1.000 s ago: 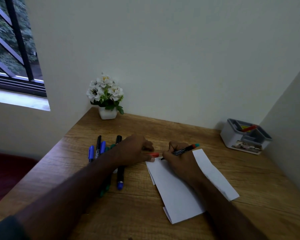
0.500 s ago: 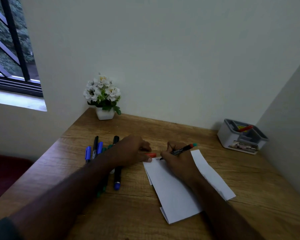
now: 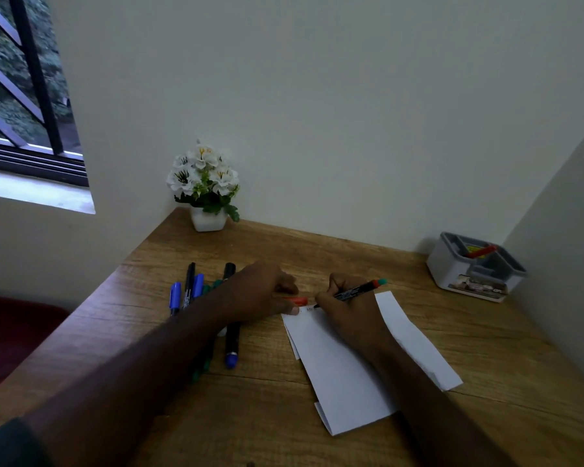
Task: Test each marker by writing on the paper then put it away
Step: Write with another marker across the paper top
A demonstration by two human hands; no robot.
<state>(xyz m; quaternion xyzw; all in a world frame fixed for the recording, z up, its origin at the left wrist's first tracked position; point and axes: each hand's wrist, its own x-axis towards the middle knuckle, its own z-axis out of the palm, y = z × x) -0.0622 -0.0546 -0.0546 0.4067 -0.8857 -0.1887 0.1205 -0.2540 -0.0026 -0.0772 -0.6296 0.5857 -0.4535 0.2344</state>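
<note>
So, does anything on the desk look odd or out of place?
Nothing serious. The paper lies askew, folded unevenly with layers sticking out. Markers lie loose beside the left hand; the right hand writes with one.

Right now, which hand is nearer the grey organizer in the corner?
Right. The right hand, writing on the paper with a marker, sits left of the organizer; the left hand lies farther left, holding the red cap.
</note>
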